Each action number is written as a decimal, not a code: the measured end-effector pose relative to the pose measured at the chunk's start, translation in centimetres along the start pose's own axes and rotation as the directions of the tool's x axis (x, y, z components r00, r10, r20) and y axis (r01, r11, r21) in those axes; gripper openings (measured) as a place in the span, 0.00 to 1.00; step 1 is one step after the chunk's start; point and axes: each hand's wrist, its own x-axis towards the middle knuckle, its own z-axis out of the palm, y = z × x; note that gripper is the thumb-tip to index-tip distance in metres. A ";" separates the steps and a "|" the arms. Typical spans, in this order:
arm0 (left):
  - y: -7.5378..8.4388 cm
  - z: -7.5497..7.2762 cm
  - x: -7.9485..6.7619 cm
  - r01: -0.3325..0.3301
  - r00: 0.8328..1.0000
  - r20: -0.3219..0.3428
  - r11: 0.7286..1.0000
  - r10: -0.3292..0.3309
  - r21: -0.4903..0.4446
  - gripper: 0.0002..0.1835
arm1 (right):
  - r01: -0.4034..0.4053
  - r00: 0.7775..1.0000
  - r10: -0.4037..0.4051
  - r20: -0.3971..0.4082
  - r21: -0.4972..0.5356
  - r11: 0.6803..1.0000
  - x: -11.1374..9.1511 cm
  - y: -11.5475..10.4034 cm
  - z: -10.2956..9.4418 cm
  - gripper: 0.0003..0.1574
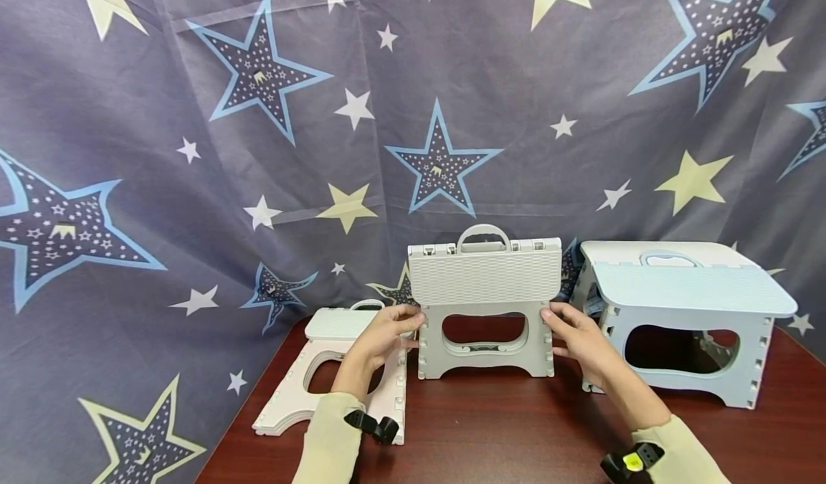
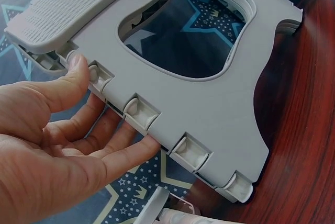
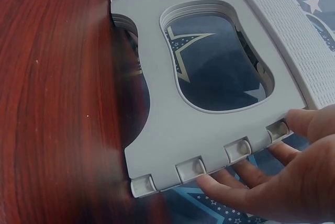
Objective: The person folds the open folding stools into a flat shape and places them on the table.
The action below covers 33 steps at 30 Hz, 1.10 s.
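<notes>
**Left hand (image 1: 386, 332) and right hand (image 1: 578, 339) grip a grey, flat-folded plastic stool (image 1: 485, 277) by its sides**

The grey stool is upright over a dark red, wood-grained table (image 1: 490, 434); whether its feet touch the tabletop is hard to tell. Its woven-textured panel and arched grey plastic handle (image 1: 484, 229) are at the top, with a rounded opening below.

On the grey stool's left edge, the left hand pinches with the thumb in front and the other fingers curled behind. The right hand holds its right edge the same way.

Left of the grey stool lies a folded, pale pink and white plastic stool (image 1: 287, 404). To its right stands an unfolded, pale blue and white plastic stool (image 1: 684, 290). Behind it hangs a grey-purple, star-printed cloth (image 1: 516, 154).
</notes>
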 end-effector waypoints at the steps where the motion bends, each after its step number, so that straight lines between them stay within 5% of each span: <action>1: 0.1 0.0 -0.1 0.000 1.000 0.000 1.000 0.000 0.000 0.21 | 0.000 1.000 0.000 0.000 0.000 1.000 0.0 0.0 0.0 0.37; 33: 2.6 0.4 -1.1 0.051 0.998 -0.039 0.999 -0.050 0.016 0.12 | -0.034 0.999 0.033 0.033 0.025 0.999 -0.6 -1.0 0.2 0.34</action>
